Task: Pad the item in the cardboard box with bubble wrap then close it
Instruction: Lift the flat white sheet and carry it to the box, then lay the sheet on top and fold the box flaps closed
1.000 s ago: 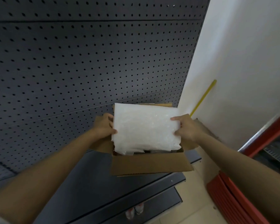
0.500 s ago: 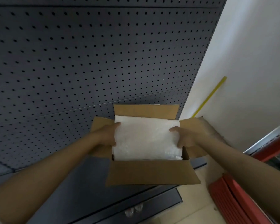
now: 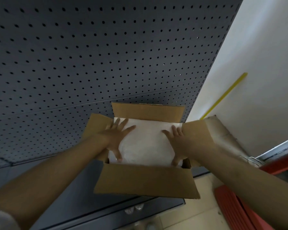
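**Inspector:** Report the position of the box and its contents.

**Operator:** I see the cardboard box (image 3: pixel 146 180) at centre frame, resting on a dark shelf (image 3: pixel 60 196) in front of a dark pegboard panel (image 3: pixel 90 55). All four flaps stand open: the far flap (image 3: pixel 148 112) is upright against the pegboard, the near flap (image 3: pixel 146 181) folds out toward me, and the left flap (image 3: pixel 98 123) and right flap (image 3: pixel 196 131) splay outward. The bubble wrap (image 3: pixel 146 143) lies flat inside the box, covering the whole opening from wall to wall. I cannot see the item beneath it.

**Inspector:** State of the hands?

**Operator:** My left hand (image 3: pixel 115 138) lies palm-down on the left part of the wrap, fingers (image 3: pixel 123 123) spread and released, thumb pointing to the near edge. My right hand (image 3: pixel 178 143) lies flat on the right part in the same way, fingers (image 3: pixel 175 130) extended and gripping nothing. Both hands are touching the wrap inside the box walls.

**Inspector:** Surroundings?

**Operator:** A white wall (image 3: pixel 256 63) stands to the right with a yellow strip (image 3: pixel 224 95) running diagonally along it. A red frame (image 3: pixel 239 211) sits at the near right, above a pale floor (image 3: pixel 189 216). Image is slightly blurred, so the wrap's texture is indistinct.
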Demonstrator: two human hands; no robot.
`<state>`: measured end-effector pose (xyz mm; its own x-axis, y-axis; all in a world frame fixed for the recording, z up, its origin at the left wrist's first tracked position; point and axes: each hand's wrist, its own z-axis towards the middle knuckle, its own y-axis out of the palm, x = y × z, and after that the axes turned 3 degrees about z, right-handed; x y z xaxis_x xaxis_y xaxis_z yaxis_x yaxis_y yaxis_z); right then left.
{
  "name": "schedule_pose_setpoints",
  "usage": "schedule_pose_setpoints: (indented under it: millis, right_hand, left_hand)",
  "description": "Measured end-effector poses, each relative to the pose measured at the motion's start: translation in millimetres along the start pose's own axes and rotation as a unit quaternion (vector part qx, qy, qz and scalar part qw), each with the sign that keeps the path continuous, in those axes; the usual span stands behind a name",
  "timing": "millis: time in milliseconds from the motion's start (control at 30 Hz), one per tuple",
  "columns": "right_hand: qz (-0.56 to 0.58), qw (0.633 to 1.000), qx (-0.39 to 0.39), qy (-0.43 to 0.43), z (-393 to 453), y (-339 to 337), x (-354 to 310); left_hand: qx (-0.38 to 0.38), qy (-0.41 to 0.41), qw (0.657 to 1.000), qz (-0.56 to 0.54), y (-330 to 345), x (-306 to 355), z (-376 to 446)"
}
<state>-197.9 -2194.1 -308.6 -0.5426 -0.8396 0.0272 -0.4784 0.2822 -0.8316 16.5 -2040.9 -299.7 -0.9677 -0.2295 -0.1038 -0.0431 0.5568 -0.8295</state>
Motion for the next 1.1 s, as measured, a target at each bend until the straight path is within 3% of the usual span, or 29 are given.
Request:
schedule_pose_setpoints:
  millis: [200,300,467,667,867,933,1000,1100]
  right_hand:
    - [0.047,0.996,-0.056,-0.04,23,-4,9]
    - [0.061,0.995,-0.047,-0.056,29,-3,14]
    - [-0.052,0.993,-0.048,-0.09,38,-15,26]
    - [-0.101,0.988,-0.04,-0.106,27,-13,27]
    - [-0.042,0.991,0.011,-0.125,14,-15,36]
    - [0.021,0.995,0.038,-0.094,9,-16,41]
    - [0.112,0.986,0.122,-0.004,5,-19,46]
    - [0.259,0.916,0.244,0.188,-8,-24,58]
  left_hand:
    - [-0.054,-0.013,0.998,0.013,14,8,12]
    - [-0.07,-0.018,0.997,-0.006,16,13,12]
    - [-0.066,-0.026,0.997,0.004,15,29,18]
    - [-0.073,-0.033,0.997,-0.015,18,34,20]
    - [-0.064,-0.046,0.997,-0.007,23,38,22]
    - [-0.058,-0.048,0.997,0.002,23,41,22]
    - [-0.057,-0.053,0.997,-0.003,24,43,22]
    - [-0.059,-0.057,0.997,-0.016,24,44,21]
